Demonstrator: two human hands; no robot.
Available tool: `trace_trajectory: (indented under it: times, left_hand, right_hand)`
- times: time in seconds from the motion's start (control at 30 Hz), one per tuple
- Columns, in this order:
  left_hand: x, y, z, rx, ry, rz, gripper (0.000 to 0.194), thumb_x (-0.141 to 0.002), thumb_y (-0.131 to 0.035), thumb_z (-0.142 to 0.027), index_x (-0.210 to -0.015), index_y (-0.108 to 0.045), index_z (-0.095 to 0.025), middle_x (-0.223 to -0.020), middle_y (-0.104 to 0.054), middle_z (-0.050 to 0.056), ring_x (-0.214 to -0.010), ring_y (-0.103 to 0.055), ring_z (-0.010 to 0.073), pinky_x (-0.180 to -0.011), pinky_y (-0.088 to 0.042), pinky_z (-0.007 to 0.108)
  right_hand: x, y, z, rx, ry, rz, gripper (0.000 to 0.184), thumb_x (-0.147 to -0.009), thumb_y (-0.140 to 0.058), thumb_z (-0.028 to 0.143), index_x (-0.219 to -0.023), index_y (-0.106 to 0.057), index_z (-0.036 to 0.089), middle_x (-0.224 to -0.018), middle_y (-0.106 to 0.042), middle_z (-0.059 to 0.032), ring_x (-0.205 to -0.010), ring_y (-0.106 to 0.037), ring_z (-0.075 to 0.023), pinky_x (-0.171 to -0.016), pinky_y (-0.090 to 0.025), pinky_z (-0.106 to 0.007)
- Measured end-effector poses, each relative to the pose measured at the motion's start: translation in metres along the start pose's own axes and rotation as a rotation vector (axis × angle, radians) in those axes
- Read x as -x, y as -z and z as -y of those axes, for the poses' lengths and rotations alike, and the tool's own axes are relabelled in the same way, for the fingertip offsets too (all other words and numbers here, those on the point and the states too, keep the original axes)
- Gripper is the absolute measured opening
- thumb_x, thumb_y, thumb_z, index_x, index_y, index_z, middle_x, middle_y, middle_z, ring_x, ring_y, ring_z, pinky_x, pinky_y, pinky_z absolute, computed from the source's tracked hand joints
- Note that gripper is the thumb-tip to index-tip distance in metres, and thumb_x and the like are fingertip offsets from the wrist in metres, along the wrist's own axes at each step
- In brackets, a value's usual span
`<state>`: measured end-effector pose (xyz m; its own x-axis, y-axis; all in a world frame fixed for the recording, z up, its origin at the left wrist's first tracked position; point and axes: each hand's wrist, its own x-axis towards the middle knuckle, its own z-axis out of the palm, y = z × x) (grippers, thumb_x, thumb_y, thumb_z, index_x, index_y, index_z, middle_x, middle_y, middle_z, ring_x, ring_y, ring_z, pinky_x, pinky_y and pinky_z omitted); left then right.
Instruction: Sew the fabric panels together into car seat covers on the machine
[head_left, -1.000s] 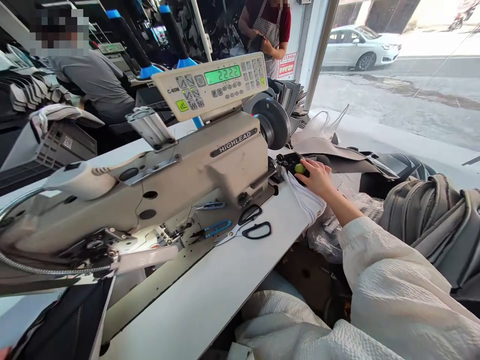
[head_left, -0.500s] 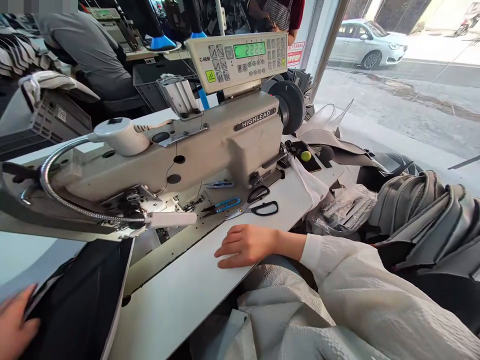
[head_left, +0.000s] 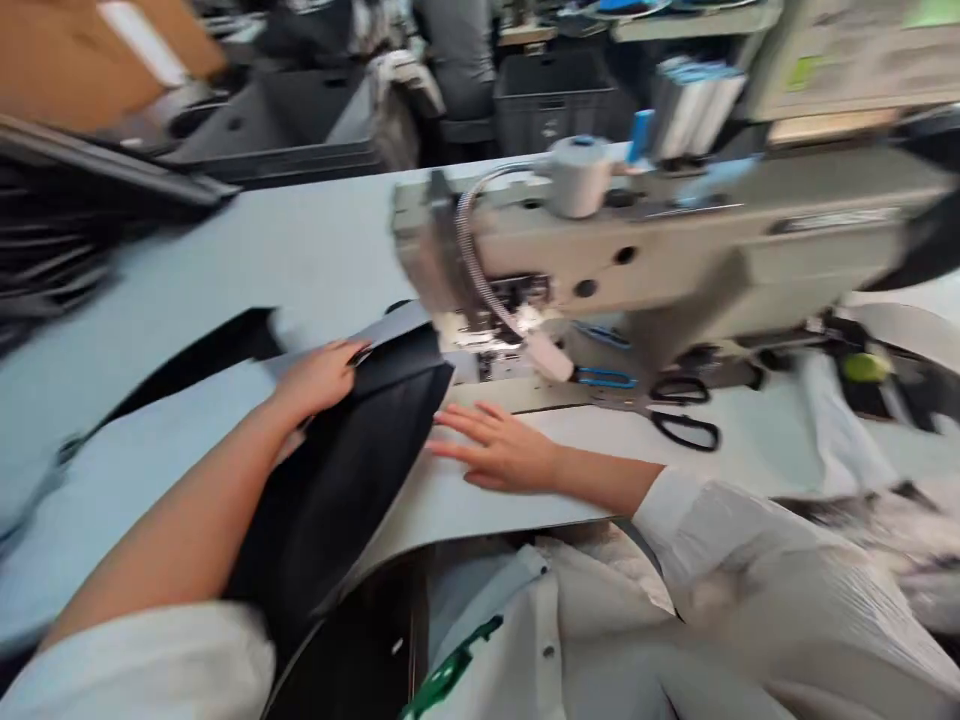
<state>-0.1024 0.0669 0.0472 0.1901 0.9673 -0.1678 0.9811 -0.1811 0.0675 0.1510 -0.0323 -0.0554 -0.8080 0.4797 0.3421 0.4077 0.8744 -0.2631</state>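
A black fabric piece (head_left: 352,450) lies on the pale table (head_left: 187,260) and hangs over its front edge. My left hand (head_left: 319,378) rests on the fabric's upper left part, fingers curled at its edge. My right hand (head_left: 499,447) lies flat on the table with fingers stretched out, its fingertips just right of the fabric. Behind both hands stands the beige sewing machine (head_left: 675,250), its needle area (head_left: 495,330) close beyond the fabric. The view is blurred by motion.
Black-handled scissors (head_left: 679,410) and blue snips (head_left: 604,377) lie on the machine bed to the right. A green knob (head_left: 862,367) sits at far right. Dark crates (head_left: 300,120) and stacked dark material (head_left: 45,240) stand behind the table at left.
The view has swung left. My left hand has come onto the black fabric near the needle. My right hand has moved left along the table toward the fabric.
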Motion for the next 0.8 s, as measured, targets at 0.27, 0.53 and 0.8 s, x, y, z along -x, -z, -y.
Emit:
trace_trajectory:
  times: [0.27, 0.53, 0.8]
  left_hand:
    - [0.041, 0.018, 0.029, -0.423, -0.039, -0.610, 0.044, -0.086, -0.041, -0.015, -0.128, -0.055, -0.016, -0.091, -0.065, 0.012, -0.090, -0.061, 0.0269, -0.076, -0.043, 0.036]
    - [0.090, -0.022, -0.009, -0.531, -0.623, -0.355, 0.016, -0.088, -0.049, -0.022, -0.086, -0.065, -0.018, -0.061, -0.053, 0.003, -0.061, -0.055, 0.0188, -0.057, -0.036, 0.031]
    - [0.138, 0.016, -0.012, -0.448, -0.442, 0.175, 0.025, -0.078, -0.058, -0.014, -0.101, -0.065, -0.020, -0.083, -0.064, 0.005, -0.074, -0.062, 0.0229, -0.064, -0.046, 0.035]
  right_hand:
    - [-0.052, -0.029, 0.010, 0.087, 0.098, -0.213, 0.045, -0.092, -0.053, 0.021, -0.135, -0.048, 0.029, -0.136, -0.050, -0.0148, -0.132, -0.039, -0.0293, -0.108, -0.026, -0.057]
    - [-0.063, -0.034, 0.025, 0.133, 0.027, 0.087, 0.020, -0.092, -0.045, 0.013, -0.094, -0.066, 0.016, -0.081, -0.066, -0.0079, -0.075, -0.061, -0.0187, -0.067, -0.048, -0.032]
    - [-0.053, -0.026, 0.026, 0.125, 0.079, -0.042, 0.031, -0.086, -0.041, 0.005, -0.091, -0.071, 0.012, -0.094, -0.073, -0.0136, -0.086, -0.068, -0.0193, -0.078, -0.053, -0.034]
